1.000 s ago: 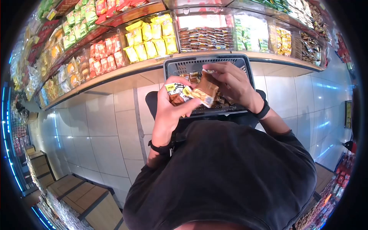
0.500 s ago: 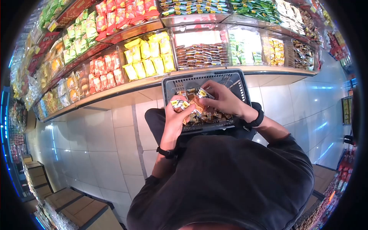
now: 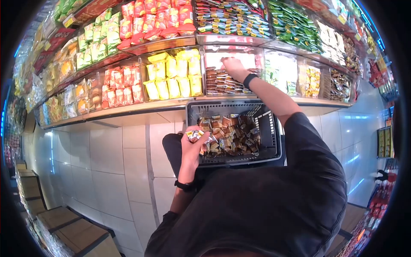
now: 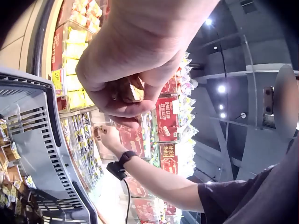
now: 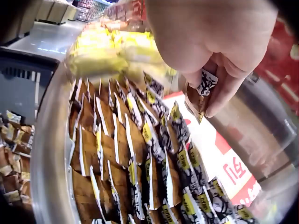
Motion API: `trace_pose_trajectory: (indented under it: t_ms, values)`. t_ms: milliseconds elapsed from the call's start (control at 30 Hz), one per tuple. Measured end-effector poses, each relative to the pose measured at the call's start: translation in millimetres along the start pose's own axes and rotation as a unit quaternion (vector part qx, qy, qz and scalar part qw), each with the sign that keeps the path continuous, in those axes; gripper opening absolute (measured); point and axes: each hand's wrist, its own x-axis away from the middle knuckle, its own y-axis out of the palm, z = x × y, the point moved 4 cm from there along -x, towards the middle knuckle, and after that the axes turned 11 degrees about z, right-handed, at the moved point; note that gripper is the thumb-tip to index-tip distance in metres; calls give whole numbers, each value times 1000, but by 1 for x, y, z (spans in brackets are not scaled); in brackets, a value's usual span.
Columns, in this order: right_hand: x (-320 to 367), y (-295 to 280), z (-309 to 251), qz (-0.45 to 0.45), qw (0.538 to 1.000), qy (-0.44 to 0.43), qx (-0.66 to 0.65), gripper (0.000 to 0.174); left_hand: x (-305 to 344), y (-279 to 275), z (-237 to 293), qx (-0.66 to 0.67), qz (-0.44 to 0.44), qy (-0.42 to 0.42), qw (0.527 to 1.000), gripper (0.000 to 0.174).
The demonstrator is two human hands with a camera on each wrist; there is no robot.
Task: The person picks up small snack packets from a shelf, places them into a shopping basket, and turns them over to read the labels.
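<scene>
At the clear shelf bin (image 3: 256, 60), the fingers (image 5: 226, 77) of the right hand (image 5: 215, 37) were drawn narrow and pinched one brown packet (image 5: 201, 93) by its black-and-white printed end. I read this packet as held just above the bin's stock (image 5: 131, 154), a dense stand of upright brown packets with yellow labels. I could not tell whether it touched them. The right arm was stretched out over the basket toward the shelf, with a black wristband (image 3: 249, 80) on the wrist.

The fingers (image 4: 121, 109) of the left hand (image 4: 126, 60) were curled round a small clutch of packets (image 3: 195, 136). I could not tell the count. On the head view this hand sat over the near left corner of the grey basket (image 3: 276, 141). Whether it rested on the rim or hung just above it, I could not tell. A second black band (image 3: 185, 186) circled the left wrist.

The basket lay close in front of the person's dark shirt and just below the shelf edge (image 3: 141, 107). Its floor was covered with loose small packets (image 3: 231, 135), mostly brown.

Outward along the shelf, yellow packs (image 3: 173, 75) stood in the bin just left of the brown stock. Red packs (image 3: 124, 83) stood in the bin left of those. Glossy pale floor tiles (image 3: 107, 158) ran beneath.
</scene>
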Motion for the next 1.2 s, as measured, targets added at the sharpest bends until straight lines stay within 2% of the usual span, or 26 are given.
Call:
trace_pose_trajectory:
  t_ms: [67, 100, 200, 267, 333, 400, 467, 567, 667, 700, 800, 833, 867, 933, 967, 1067, 1100, 1133, 1200]
  values:
    - [-6, 29, 10, -30, 998, -5, 55, 11, -3, -1, 2, 1, 2, -5, 1000, 25]
    - [-1, 43, 11, -58, 991, 0, 118, 12, -4, -1, 3, 3, 5, -3, 1000, 25]
    - [4, 64, 20, -68, 993, 20, 93, 13, -1, -5, 2, 4, 39, -10, 999, 25]
    - [5, 78, 29, -69, 995, 30, 60, 14, -4, -6, 4, 2, 20, -1, 1000, 24]
    - [9, 88, 35, -49, 997, 3, 56, 15, -6, -8, -1, 2, 16, -4, 1000, 23]
    - [5, 84, 29, -68, 997, 14, 44, 17, -7, -6, -1, 5, 12, -7, 1000, 22]
    - [4, 84, 22, -141, 989, 2, 49, 21, -8, -6, -2, 10, 8, -11, 1000, 23]
    - [2, 78, 19, -172, 984, -9, 55, 26, -5, -5, -3, 20, 3, -18, 1000, 25]
    - [5, 70, 18, -156, 987, 14, 21, 28, -3, -9, -4, 22, -7, -19, 1000, 24]
    - [4, 69, 19, -209, 977, 28, 22, 34, -3, -8, -5, 32, -15, -30, 999, 20]
    - [6, 60, 15, -188, 981, 48, -6, 42, 2, -6, 2, 71, -41, -52, 995, 18]
    - [5, 57, 16, -185, 981, 57, -17, 51, 4, -4, 5, 101, -59, -68, 991, 20]
    - [2, 51, 16, -183, 981, 56, -17, 51, 5, -3, 8, 101, -60, -66, 991, 20]
    - [-6, 31, 16, -50, 996, 58, -51, 50, 9, 4, 14, 193, -138, -57, 970, 27]
    - [-5, 12, 12, 27, 990, 35, -131, 47, 10, 4, 17, 211, -154, -61, 963, 34]
    - [18, -57, -28, 112, 944, 121, -285, 38, 18, 11, 29, 189, -140, -13, 972, 37]
    - [34, -68, -44, 64, 907, 168, -381, 32, 19, 12, 30, 172, -150, 5, 974, 40]
    - [55, -79, -64, 14, 854, 216, -473, 26, 25, 16, 37, 159, -142, 9, 977, 40]
    - [96, -131, -136, -115, 709, 225, -659, 18, 34, 28, 45, 134, -136, 42, 981, 40]
